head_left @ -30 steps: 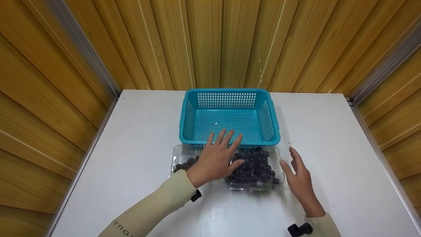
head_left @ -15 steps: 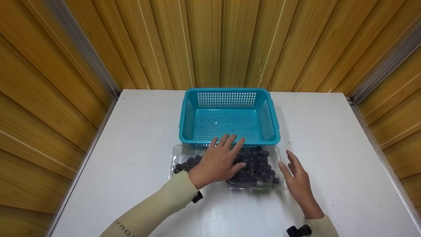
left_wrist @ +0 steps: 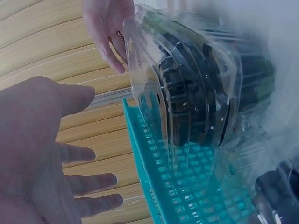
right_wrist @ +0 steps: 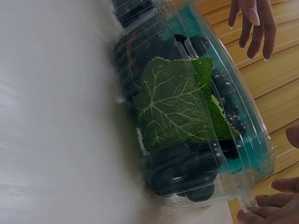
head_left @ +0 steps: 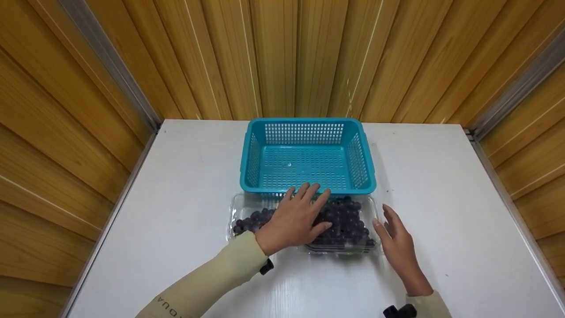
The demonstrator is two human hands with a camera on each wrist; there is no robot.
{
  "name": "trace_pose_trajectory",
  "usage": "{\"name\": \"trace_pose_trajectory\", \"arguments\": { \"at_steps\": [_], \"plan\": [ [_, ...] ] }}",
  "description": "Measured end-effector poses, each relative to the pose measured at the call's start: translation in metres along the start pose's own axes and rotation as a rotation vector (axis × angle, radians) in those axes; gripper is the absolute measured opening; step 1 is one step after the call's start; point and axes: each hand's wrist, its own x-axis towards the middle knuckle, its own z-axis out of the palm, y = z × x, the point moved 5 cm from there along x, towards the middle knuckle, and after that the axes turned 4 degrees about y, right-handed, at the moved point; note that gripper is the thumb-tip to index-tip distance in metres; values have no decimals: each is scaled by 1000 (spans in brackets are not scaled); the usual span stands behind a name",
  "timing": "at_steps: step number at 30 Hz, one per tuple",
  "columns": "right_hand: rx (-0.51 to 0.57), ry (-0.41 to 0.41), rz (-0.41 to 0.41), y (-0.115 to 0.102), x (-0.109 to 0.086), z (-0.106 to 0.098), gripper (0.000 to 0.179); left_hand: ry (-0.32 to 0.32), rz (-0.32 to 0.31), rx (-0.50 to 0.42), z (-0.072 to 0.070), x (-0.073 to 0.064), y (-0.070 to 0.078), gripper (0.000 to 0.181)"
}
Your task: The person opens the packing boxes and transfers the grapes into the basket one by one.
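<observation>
A clear plastic box (head_left: 371,207) with dark grapes (head_left: 346,223) lies on the right of the table. To its left is a second clear box (head_left: 245,201), also with dark grapes (head_left: 256,216). My left hand (head_left: 295,216) is spread over the two boxes, palm down and fingers straight; the left wrist view shows a gap between it and the right box. My right hand (head_left: 399,245) is at that box's right side, fingers loosely bent. Its fingertips (right_wrist: 250,214) are close to a corner tab, and contact is hard to tell. A green leaf (right_wrist: 173,102) shows through the plastic.
Directly behind the boxes stands a blue-green perforated basket (head_left: 371,172). All sit on a white table (head_left: 190,176), with wood-look panels (head_left: 282,57) rising at the back and sides.
My left hand has drawn slightly back toward me and to the right. My right hand has shifted a little left, nearer the right box. The boxes and basket look unmoved.
</observation>
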Motion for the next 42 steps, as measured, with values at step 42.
{"name": "trace_pose_trajectory", "arguments": {
  "at_steps": [42],
  "plan": [
    [63, -24, 41, 14, -5, 9, 70, -71, 37, -5, 24, -4, 13, 72]
  ]
}}
